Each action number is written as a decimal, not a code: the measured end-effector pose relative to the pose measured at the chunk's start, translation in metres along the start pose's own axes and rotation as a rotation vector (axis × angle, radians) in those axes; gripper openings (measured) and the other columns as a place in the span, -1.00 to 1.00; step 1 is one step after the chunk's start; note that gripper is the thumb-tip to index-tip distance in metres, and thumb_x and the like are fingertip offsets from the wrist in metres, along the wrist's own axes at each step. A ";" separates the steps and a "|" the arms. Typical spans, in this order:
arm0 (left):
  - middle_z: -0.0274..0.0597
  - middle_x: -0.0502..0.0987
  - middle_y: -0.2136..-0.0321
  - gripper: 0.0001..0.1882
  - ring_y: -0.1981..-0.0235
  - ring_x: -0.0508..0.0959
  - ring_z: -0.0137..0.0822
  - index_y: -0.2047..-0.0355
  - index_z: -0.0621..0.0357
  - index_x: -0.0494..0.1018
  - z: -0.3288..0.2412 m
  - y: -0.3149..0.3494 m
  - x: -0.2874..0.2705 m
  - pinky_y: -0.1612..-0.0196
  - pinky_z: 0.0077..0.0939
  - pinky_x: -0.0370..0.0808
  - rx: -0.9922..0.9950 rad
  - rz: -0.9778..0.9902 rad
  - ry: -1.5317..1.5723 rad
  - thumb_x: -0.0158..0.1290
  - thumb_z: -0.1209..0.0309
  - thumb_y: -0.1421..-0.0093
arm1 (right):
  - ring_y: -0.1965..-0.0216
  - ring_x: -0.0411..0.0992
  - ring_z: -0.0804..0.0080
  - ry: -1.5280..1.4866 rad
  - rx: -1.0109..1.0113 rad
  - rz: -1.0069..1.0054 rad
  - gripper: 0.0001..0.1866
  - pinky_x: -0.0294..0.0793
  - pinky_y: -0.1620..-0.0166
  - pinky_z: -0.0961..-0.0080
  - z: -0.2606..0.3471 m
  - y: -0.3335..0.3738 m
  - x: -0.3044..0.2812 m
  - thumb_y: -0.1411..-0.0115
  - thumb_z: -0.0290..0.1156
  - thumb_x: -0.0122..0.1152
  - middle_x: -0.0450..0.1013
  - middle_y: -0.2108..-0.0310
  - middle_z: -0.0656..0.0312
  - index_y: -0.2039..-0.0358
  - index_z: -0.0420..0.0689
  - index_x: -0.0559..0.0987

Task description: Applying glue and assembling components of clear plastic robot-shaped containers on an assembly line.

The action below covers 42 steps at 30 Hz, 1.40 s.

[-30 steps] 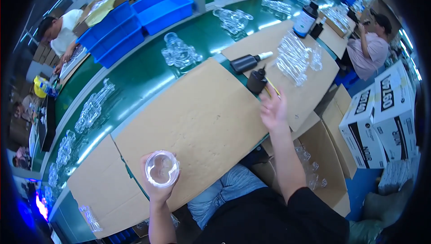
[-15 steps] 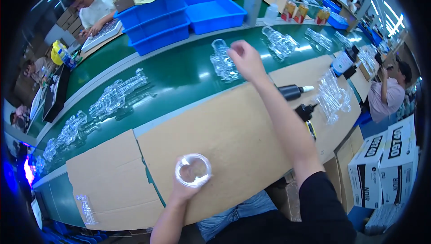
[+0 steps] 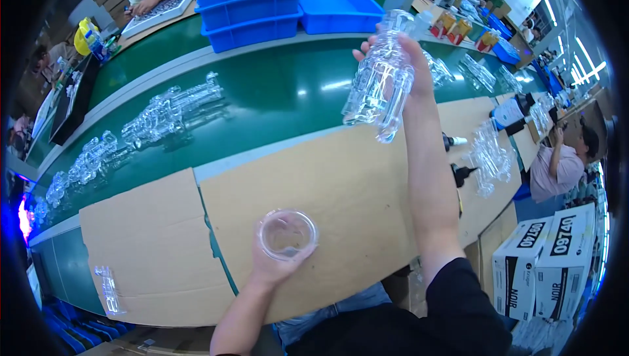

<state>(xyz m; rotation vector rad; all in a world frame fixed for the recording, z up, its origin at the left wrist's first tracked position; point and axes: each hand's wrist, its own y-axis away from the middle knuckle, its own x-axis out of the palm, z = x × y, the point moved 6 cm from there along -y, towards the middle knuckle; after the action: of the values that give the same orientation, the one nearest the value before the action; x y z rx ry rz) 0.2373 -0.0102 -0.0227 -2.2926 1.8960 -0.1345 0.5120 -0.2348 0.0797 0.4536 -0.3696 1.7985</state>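
My left hand (image 3: pixel 274 269) is closed around a round, clear, open-topped container (image 3: pixel 287 237) over the cardboard-covered bench. My right hand (image 3: pixel 419 71) reaches out above the green belt, its fingers wrapped around a bulky clear piece (image 3: pixel 379 84) with a narrow neck and several tube-like parts. That piece is tilted, neck end away from me, and hangs in the air. Past my right forearm, two dark bottles with nozzles (image 3: pixel 462 174) are partly hidden. A heap of clear tubular parts (image 3: pixel 490 159) lies beside them.
More clear pieces (image 3: pixel 173 113) lie along the green belt (image 3: pixel 282 94). Stacked blue bins (image 3: pixel 252 18) stand behind it. Cardboard sheets (image 3: pixel 151 244) cover the bench, with a small clear part (image 3: pixel 108 290) at left. White cartons (image 3: pixel 547 264) stand at right. Other people sit nearby.
My right hand has taken hold of the clear piece and lifted it off the belt. My left hand still holds the round container. The whole view has shifted slightly.
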 end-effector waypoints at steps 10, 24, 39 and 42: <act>-0.14 0.46 0.28 -0.27 0.34 0.49 -0.28 0.05 0.21 0.26 -0.055 0.035 0.008 0.24 -0.45 0.46 0.203 0.122 -0.176 0.38 0.43 0.25 | -0.08 0.29 0.20 -0.921 -0.119 0.276 -0.21 0.37 -0.05 0.05 0.022 0.181 0.013 -0.01 -0.06 0.32 0.29 -0.06 -0.05 -0.14 -0.21 0.23; -0.17 0.49 0.26 -0.34 0.36 0.50 -0.28 0.10 0.18 0.37 -0.052 0.086 0.033 0.22 -0.45 0.43 0.185 0.243 0.139 0.35 0.34 0.25 | -0.22 0.22 0.18 -0.494 -0.104 0.313 -0.44 0.03 -0.25 -0.16 0.064 0.268 -0.011 -0.14 -0.04 0.16 0.30 -0.17 0.17 -0.14 0.07 0.40; -0.22 0.44 0.47 -0.41 0.50 0.41 -0.31 0.16 0.15 0.39 -0.062 0.090 0.042 0.39 -0.49 0.41 0.271 0.319 0.515 0.32 0.36 0.26 | -0.15 0.26 -0.02 -0.064 -0.674 0.135 -0.22 0.26 -0.19 -0.05 0.065 0.308 0.044 0.11 0.10 0.32 0.29 0.00 0.11 -0.05 -0.04 0.30; -0.23 0.47 0.45 -0.51 0.45 0.46 -0.30 0.24 0.17 0.45 -0.070 0.081 0.041 0.36 -0.49 0.40 0.288 0.242 0.080 0.31 0.30 0.22 | -0.14 0.27 0.00 -0.210 -0.662 0.285 -0.25 0.29 -0.19 0.01 0.073 0.309 0.055 0.13 0.09 0.33 0.31 0.02 0.11 0.01 -0.05 0.31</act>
<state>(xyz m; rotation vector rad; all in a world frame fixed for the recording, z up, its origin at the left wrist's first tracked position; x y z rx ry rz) 0.1545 -0.0700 0.0295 -1.8850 2.0221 -0.4428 0.2097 -0.3049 0.1653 0.1191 -1.1789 1.7727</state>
